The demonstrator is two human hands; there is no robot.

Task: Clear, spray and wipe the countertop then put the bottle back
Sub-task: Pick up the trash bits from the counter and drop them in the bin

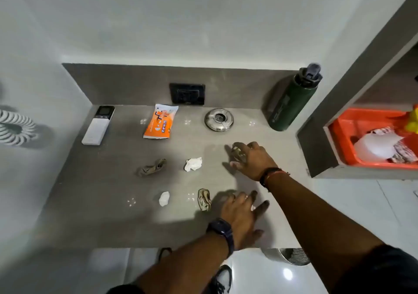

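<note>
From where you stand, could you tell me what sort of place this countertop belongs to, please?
Probably a hotel or guest room, though I can't be sure: the grey countertop sits in a wall niche with a power socket, a white remote control, a metal ashtray and a green water bottle.
</note>
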